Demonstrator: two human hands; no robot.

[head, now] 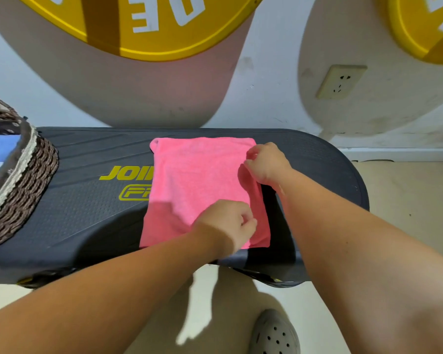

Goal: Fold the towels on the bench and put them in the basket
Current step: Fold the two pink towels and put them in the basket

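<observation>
The left hand (226, 223) lay over the near right part of the pink towel (197, 180), its fingers curled in and pinching at the cloth close to the near right corner. The right hand (265, 163) was at the towel's right edge, farther back, with fingertips closed on a raised bit of that edge; how much cloth it gripped was hard to tell, since the fingers hid the fold. Both bare forearms reached in from the near side, the left one crossing low from the left.

The towel lay flat in the middle of the dark bench (87, 208), covering part of the yellow lettering (124, 173) printed on the top. Its right side looked doubled over into a narrow strip along the edge.

At the bench's left end stood a woven brown basket (28, 185) with a pale lace trim, and something light blue (0, 146) showed inside it. Behind the bench rose a white wall with a socket (340, 81). Below, on the pale floor, a grey perforated shoe (274, 333) was visible.
</observation>
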